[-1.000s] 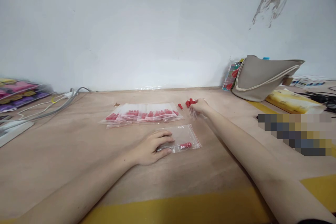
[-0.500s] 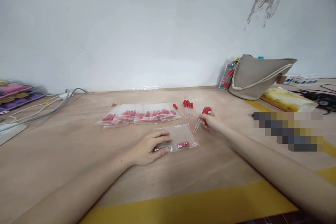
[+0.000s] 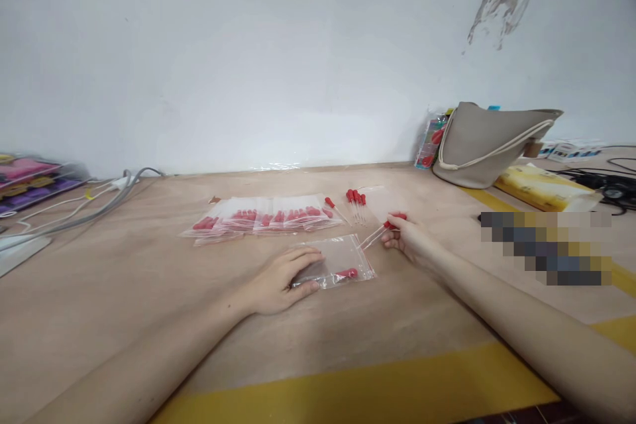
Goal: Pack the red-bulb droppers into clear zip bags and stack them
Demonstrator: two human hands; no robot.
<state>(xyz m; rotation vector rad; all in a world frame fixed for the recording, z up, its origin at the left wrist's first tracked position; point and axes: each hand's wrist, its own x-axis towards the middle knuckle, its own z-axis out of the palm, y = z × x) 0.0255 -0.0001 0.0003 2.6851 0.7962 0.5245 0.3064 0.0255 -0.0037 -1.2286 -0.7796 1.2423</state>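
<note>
- Wooden tabletop (image 3: 124,318), white wall behind.
- Left hand (image 3: 281,278) lies flat, fingers together, pressing zip bag (image 3: 342,258).
- Right hand (image 3: 410,238) pinches red-bulbed droppers (image 3: 380,233) at bag mouth.

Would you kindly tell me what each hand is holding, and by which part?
The right hand holds a red-bulbed dropper by its bulb end, its clear tip toward the zip bag. The left hand holds that bag down by its left end.
</note>
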